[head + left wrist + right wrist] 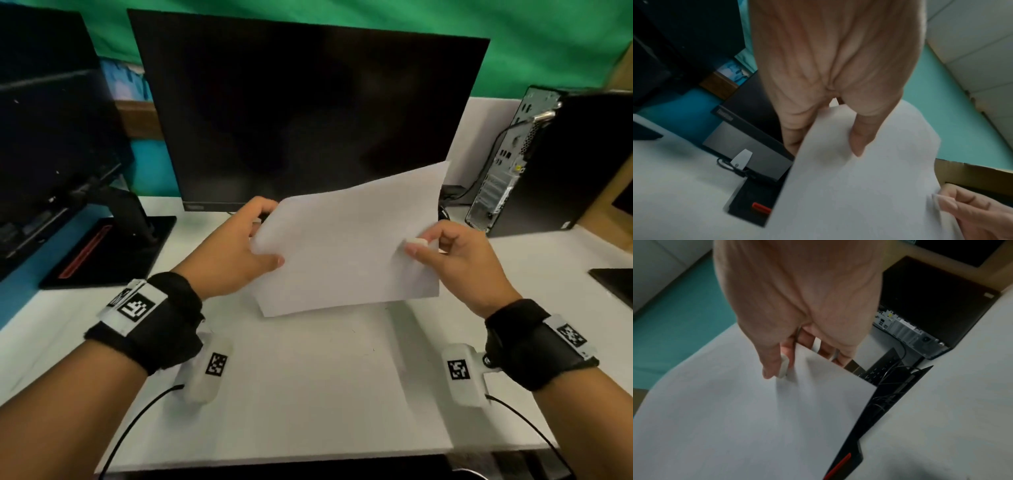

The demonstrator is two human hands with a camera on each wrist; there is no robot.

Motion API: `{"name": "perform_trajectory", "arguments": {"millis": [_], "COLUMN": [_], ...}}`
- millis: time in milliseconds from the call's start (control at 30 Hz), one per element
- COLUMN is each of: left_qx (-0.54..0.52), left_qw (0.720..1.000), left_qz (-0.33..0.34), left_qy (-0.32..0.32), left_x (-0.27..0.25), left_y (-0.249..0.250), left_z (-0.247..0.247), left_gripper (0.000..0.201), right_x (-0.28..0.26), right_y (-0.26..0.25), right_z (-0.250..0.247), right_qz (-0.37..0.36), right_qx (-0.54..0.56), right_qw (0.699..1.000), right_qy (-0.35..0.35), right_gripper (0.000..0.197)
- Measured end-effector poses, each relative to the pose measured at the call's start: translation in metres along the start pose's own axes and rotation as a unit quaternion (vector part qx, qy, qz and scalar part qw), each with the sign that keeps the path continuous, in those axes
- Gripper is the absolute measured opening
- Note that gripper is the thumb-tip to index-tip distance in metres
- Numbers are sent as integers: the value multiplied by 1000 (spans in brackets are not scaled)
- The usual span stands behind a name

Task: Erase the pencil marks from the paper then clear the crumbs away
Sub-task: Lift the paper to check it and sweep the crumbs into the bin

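Note:
A white sheet of paper (346, 246) is lifted off the white desk (308, 394) and tilted, its far right corner highest. My left hand (239, 246) pinches its left edge, thumb on top and fingers behind, as the left wrist view shows on the paper (849, 186). My right hand (455, 253) pinches the right edge and also holds a small white eraser (417, 242) against the sheet; in the right wrist view the eraser (784, 365) sits by the thumb on the paper (735, 418). No pencil marks show on the visible face.
A large dark monitor (301, 113) stands right behind the paper, its stand base (752, 201) on the desk. A second monitor (51, 120) is at the left. A black computer tower (555, 161) with cables stands at the right. Tiny specks lie on the desk (363, 342).

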State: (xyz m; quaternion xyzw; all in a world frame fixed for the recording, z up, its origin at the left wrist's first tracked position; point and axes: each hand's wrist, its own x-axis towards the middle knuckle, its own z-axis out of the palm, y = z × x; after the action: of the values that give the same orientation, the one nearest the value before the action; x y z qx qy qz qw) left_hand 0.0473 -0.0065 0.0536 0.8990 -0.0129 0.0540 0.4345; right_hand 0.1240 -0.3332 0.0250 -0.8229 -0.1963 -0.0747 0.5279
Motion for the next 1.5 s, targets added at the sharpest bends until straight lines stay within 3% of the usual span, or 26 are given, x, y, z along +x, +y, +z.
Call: {"name": "perform_trajectory", "arguments": {"millis": [133,233,367,500,567,667,800,1000,1133,1233,1333,1433,1500], "left_qx": [-13,-12,-13,-52,-94,-141,-185,-182,-162,-124,-29,39,93], "left_qw": [996,992,987,979,968,943,908,858,842,857,881,895,925], "left_qz": [39,49,45,1,-53,-145,-214,-304,-317,-317,-356,-377,-323], "left_qy": [81,117,151,196,225,265,310,372,406,387,311,233,176], "left_x": [0,-2,-4,-19,-35,-67,-108,-144,-153,-149,-144,-139,-139], "left_y": [6,0,-11,-36,-57,-89,-117,-135,-135,-123,-107,-91,-81], "left_z": [-7,-12,-16,-22,-24,-25,-21,-23,-25,-30,-28,-13,11], "left_gripper": [63,66,70,77,78,88,92,102,100,96,98,91,78], "right_x": [5,5,12,16,18,20,15,3,-1,0,-5,-21,-41], "right_y": [-7,-5,-3,-14,-26,-40,-61,-90,-97,-98,-98,-89,-76], "right_z": [-2,-1,9,45,75,131,210,304,332,328,296,229,173], "right_qz": [-42,-38,-31,-35,-34,-21,16,59,65,94,106,131,132], "right_qx": [-23,-51,-98,-220,-235,-205,-153,-132,-153,-114,-84,-16,-6], "right_qw": [999,998,994,974,971,972,956,916,903,905,915,933,938], "right_qy": [19,-9,49,46,5,-116,-252,-374,-396,-400,-381,-336,-321], "right_gripper": [13,12,15,20,21,25,29,20,34,33,24,19,20]}}
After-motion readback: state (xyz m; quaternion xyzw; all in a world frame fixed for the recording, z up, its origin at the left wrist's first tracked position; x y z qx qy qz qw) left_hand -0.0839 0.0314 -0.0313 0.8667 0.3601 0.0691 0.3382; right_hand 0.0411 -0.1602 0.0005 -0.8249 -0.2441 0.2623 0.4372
